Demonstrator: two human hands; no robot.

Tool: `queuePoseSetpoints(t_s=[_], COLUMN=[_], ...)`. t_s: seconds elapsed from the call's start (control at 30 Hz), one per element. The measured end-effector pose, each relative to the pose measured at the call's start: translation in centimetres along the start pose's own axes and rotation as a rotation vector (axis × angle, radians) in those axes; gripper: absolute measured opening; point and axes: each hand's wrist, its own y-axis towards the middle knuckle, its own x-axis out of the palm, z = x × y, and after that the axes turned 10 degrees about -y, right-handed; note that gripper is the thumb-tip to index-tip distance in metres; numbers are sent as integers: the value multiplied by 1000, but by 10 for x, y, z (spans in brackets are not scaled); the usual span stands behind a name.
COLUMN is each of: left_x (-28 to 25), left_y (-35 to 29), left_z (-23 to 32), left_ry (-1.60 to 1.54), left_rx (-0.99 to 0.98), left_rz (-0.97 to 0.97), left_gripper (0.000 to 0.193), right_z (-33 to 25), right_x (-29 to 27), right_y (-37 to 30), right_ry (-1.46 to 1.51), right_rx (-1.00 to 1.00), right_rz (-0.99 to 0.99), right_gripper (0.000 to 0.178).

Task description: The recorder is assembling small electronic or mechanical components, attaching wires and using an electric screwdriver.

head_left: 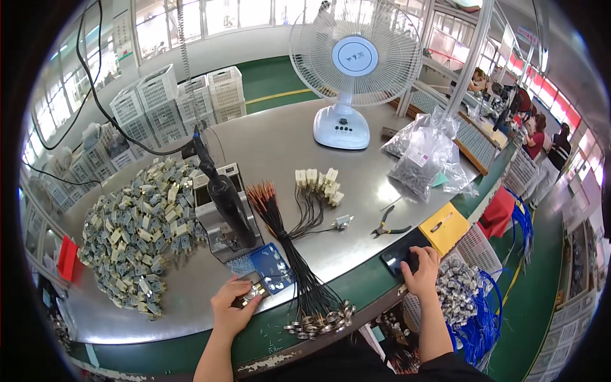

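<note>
My left hand [232,307] rests on the metal bench, its fingers closed on a small beige-and-metal part [252,292] beside a blue tray of tiny screws [271,266]. My right hand [422,270] lies at the bench's right front edge on top of a dark phone-like slab [396,258]. Between the hands runs a bundle of black wires [299,254] with orange tips at the far end and metal ring terminals [318,320] hanging over the green edge. A black powered screwdriver [223,194] hangs over a grey fixture block [224,229].
A big heap of beige and grey parts [137,232] covers the left. Beige connectors with wires [316,181], pliers [388,226], a white desk fan [351,70], clear bags of parts [423,156], a yellow box [444,228]. White crates [172,102] stand behind; people sit at the far right.
</note>
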Motion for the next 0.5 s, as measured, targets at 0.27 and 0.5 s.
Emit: queuePoseSetpoints(t_s=[0.27,0.5], left_x=[0,8], left_y=[19,15], left_z=[-1,4], left_ry=[58,173], left_rx=[27,244], left_rz=[-61,-45], left_gripper=[31,29], right_z=[45,38], right_x=[32,33], right_y=[5,1], right_ry=[367,262], right_rx=[-40,-54], right_rz=[217,237], right_gripper=[49,36])
